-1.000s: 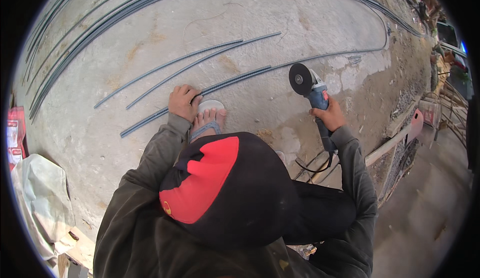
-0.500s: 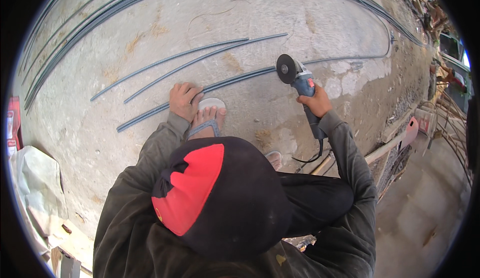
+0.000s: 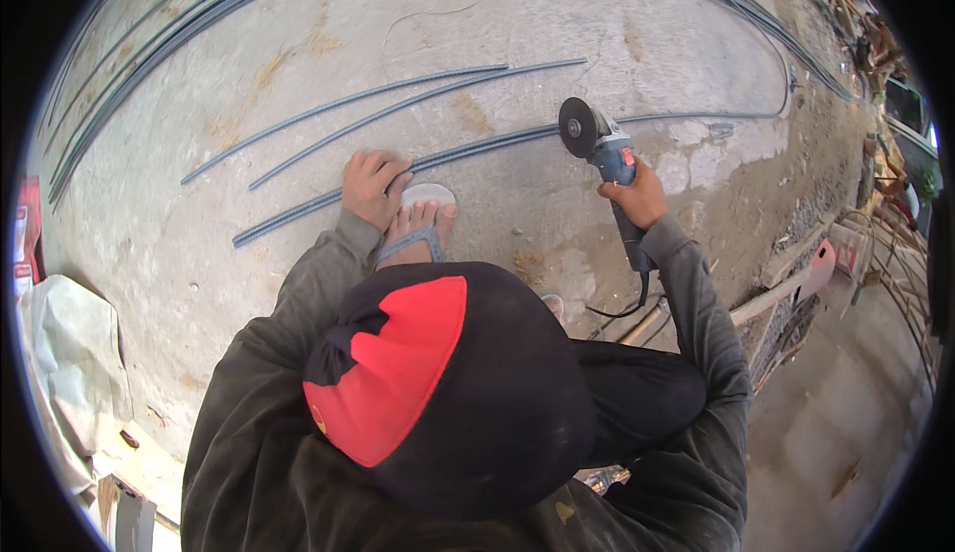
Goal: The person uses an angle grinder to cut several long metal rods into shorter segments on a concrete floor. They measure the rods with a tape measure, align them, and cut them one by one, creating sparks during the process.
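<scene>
My left hand (image 3: 373, 186) curls its fingers over a pair or more of ribbed steel rods (image 3: 487, 143) lying lengthwise on the concrete floor (image 3: 438, 35), beside a sandalled foot (image 3: 416, 229). My right hand (image 3: 642, 194) is wrapped round the body of a blue angle grinder (image 3: 617, 164), whose dark cutting disc (image 3: 579, 126) is raised near the right part of those rods. A black cord trails from the grinder's lower end. Two separate short rods (image 3: 378, 114) lie farther from me, above the held ones.
Long rod bundles (image 3: 199, 35) arc along the far side. Planks (image 3: 756, 303) and tangled bars (image 3: 885, 264) edge the right side. A pale sheet (image 3: 75, 353) and a red bag (image 3: 28, 234) lie at left. A black-and-red cap (image 3: 448, 393) fills the lower middle, hiding part of the view.
My right hand has moved the grinder up and slightly left, closer to the held rods. My left hand stays at the rods, and the whole view has shifted a little.
</scene>
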`<state>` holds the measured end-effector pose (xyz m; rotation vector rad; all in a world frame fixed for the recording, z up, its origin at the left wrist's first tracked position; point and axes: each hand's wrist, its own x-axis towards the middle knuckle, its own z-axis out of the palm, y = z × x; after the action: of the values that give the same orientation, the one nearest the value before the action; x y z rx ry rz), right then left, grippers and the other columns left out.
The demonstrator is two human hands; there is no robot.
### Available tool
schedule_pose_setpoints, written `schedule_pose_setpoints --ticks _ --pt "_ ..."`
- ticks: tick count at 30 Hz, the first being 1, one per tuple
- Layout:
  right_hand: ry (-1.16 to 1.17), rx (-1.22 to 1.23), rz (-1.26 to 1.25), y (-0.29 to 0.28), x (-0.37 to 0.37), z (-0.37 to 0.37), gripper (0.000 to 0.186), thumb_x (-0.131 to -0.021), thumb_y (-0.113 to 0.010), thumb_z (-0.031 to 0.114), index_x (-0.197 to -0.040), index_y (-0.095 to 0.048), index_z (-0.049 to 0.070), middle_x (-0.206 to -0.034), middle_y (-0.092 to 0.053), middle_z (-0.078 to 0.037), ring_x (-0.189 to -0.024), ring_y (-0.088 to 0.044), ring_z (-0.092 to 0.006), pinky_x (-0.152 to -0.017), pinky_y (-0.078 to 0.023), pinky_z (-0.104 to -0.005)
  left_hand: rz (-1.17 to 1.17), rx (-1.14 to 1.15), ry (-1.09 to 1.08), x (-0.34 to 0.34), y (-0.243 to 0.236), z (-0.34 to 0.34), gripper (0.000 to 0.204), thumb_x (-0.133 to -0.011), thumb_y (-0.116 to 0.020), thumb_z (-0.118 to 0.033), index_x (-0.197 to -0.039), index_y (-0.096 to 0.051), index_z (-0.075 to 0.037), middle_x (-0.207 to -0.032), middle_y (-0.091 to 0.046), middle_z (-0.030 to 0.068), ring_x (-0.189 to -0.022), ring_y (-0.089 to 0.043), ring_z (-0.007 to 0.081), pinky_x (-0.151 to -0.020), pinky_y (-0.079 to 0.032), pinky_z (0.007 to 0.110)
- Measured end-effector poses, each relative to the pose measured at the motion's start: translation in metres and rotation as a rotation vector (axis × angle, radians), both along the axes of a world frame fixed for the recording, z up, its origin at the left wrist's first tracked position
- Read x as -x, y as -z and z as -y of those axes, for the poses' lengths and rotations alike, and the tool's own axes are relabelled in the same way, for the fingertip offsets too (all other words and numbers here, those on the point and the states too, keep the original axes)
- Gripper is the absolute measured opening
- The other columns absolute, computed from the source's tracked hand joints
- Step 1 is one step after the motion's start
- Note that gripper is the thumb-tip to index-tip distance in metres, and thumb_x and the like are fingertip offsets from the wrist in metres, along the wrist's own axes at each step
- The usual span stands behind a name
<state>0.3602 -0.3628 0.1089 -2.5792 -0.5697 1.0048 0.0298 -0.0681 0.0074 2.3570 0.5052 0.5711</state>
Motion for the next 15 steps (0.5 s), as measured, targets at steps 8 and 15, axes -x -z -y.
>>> schedule_pose_setpoints --ticks 8,15 --pt "-0.005 -0.006 -0.007 0.003 -0.004 0.007 0.060 -0.069 -0.083 0.029 -0.117 -0.066 -0.004 -0.105 -0.073 -0.023 -0.100 -0.071 -0.0375 -0.088 -0.054 -0.0439 -0.019 -0.002 0.002 0.002 0.004 0.000 0.025 -0.077 -0.079 -0.007 -0.102 -0.075 -0.009 -0.099 -0.066 0.0084 -0.093 -0.060 0.0321 -0.081 -0.046 0.043" --pt "0.017 0.035 -0.009 0.003 -0.004 0.003 0.060 -0.069 -0.083 0.029 -0.116 -0.066 -0.004 -0.105 -0.073 -0.023 -0.099 -0.072 -0.0366 -0.088 -0.055 -0.0432 0.005 0.000 0.011 0.001 0.004 -0.001 0.026 -0.077 -0.079 -0.006 -0.103 -0.075 -0.009 -0.099 -0.066 0.0080 -0.092 -0.059 0.0318 -0.080 -0.046 0.043"
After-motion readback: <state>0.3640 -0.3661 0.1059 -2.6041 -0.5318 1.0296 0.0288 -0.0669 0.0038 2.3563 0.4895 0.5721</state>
